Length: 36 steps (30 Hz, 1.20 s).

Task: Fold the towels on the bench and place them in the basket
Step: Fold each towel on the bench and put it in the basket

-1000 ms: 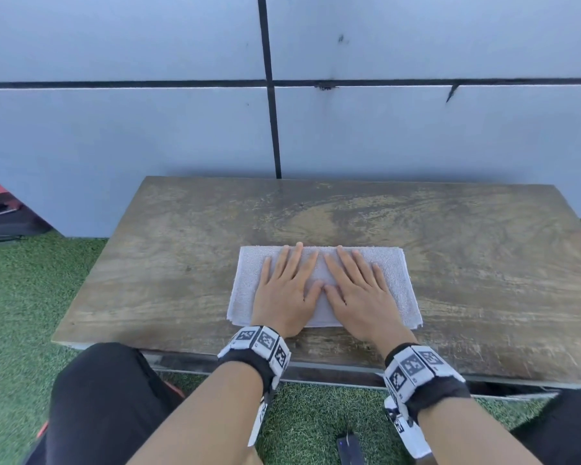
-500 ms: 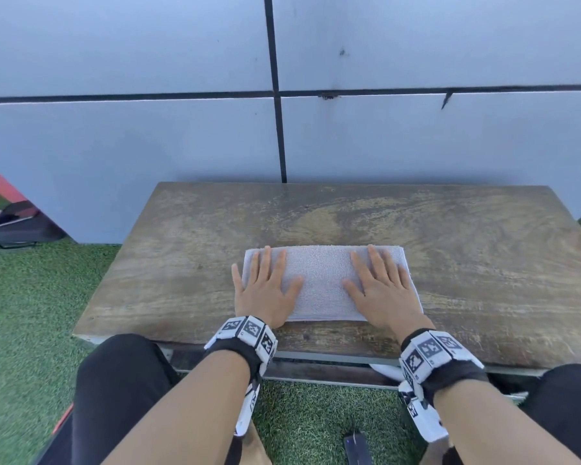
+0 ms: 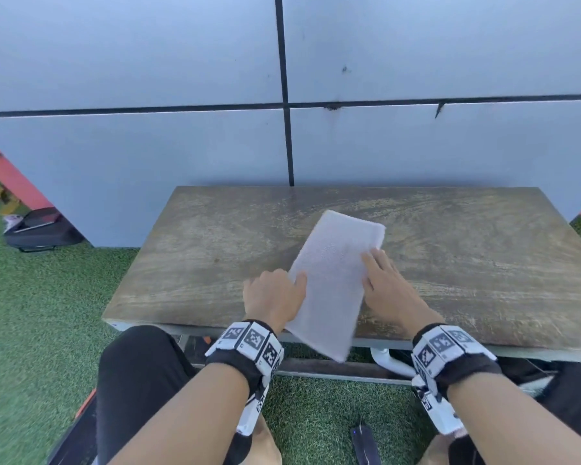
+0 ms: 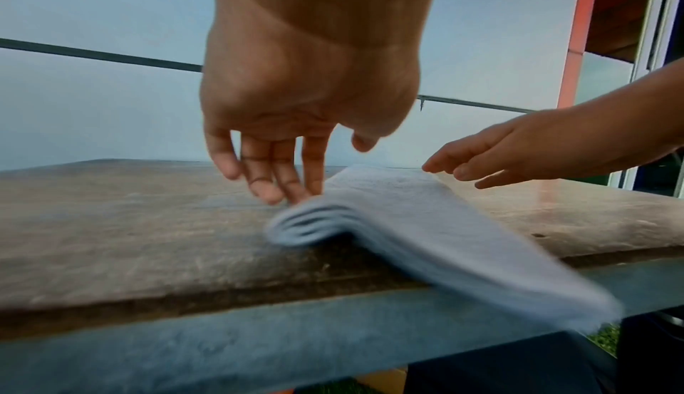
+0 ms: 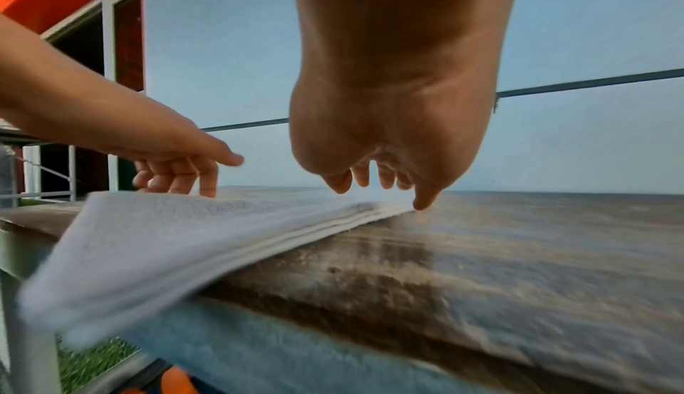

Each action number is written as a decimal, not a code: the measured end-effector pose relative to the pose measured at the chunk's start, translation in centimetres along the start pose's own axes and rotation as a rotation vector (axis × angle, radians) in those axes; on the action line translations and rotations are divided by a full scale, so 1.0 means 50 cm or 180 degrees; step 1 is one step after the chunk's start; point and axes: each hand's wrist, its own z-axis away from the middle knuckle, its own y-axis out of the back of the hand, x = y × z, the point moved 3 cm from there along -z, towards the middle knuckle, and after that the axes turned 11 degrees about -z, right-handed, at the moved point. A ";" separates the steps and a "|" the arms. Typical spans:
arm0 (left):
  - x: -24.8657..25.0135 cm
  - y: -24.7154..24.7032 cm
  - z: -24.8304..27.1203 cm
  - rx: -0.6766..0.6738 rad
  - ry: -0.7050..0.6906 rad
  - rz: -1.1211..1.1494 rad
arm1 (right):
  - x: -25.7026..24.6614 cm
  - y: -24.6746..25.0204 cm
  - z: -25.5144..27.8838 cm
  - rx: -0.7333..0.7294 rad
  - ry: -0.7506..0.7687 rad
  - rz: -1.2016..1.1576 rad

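The folded towel [image 3: 334, 283] is lying skewed on the desk [image 3: 467, 273], near end overhanging w/ droop (soft, light, multi-layer, so prob. best gripped at both long edges), left hand [image 3: 272, 297] and right hand [image 3: 388, 290] fingers extended, touching those edges.

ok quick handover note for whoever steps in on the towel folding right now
Left hand: open, fingertips touching the left edge of the folded white terry towel.
Right hand: open, fingertips resting on the towel's right edge.
Towel: folded into a narrow multi-layer strip, lying diagonally on the weathered wooden bench, its near end hanging over the front edge.
Done: first folds.
Left: probably one more fold, then into the basket, which no view shows. No other towels visible.
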 end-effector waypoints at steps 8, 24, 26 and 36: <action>-0.030 -0.079 0.066 0.0018 -0.1076 -0.0195 | 0.067 -0.045 0.087 -0.0345 -0.0142 -0.0485; -0.014 -0.073 0.096 0.0202 -0.1506 0.0240 | 0.058 -0.023 0.138 -0.0596 0.0304 -0.0407; -0.026 -0.070 0.083 0.0222 -0.1448 0.0794 | 0.069 -0.029 0.141 -0.0725 0.0379 -0.0194; -0.002 -0.016 0.052 0.0542 -0.0963 0.2548 | 0.028 0.000 0.107 0.0023 0.0472 -0.1478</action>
